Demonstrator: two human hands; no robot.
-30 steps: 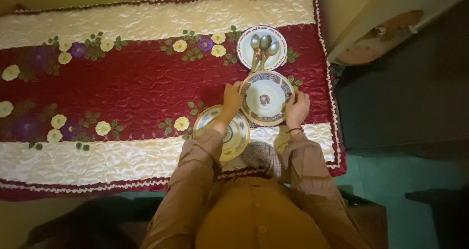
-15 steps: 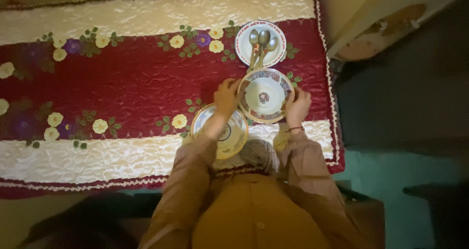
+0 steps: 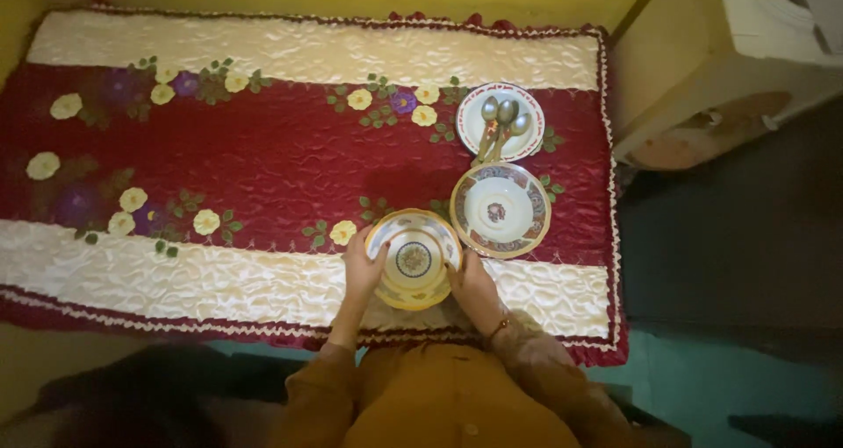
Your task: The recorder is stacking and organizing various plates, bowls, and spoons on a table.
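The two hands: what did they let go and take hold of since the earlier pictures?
The left hand and right hand left the patterned bowl and now grip the yellow-rimmed bowl. The small plate with spoons stayed put.

bowls: 2 (image 3: pixel 413 259) (image 3: pixel 500 209) | plates: 1 (image 3: pixel 500 120) | spoons: 3 (image 3: pixel 502 123) | cloths: 1 (image 3: pixel 263 167)

The light is dim and warm; the middle of the red cloth (image 3: pixel 263 158) looks brightest; the lower corners and right side sink into dark shadow; everything looks a bit soft and blurry; no glare shows.
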